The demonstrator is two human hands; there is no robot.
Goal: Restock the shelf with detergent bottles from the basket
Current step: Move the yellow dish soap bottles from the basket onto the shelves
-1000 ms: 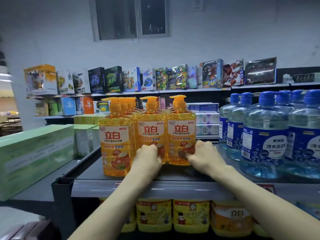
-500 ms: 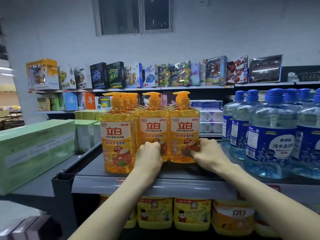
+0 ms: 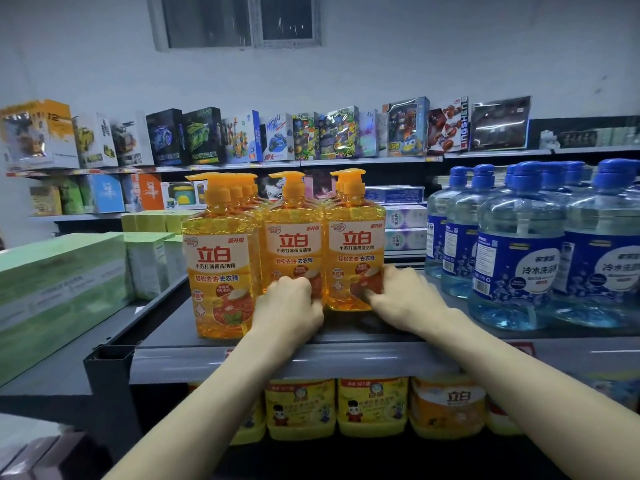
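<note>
While both hands sit low on the front row, the step in hand looks like squaring 2 placed bottles on the shelf [image 3: 381, 358]. The right hand [image 3: 401, 296] wraps thumb and fingers round the base of the right bottle [image 3: 356, 244]. The left hand [image 3: 287, 303] curls against the middle bottle [image 3: 294, 244]; grip or push, I cannot tell. The left bottle [image 3: 218, 271] stands at 9 o'clock, nearer the edge, and the blue jugs [image 3: 519, 265] at 3 o'clock. Next, probably: let go and reach for the basket, out of view.

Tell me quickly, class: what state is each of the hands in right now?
Left hand: fingers curled on the middle detergent bottle, low down.
Right hand: grips the right detergent bottle, low down.
</note>
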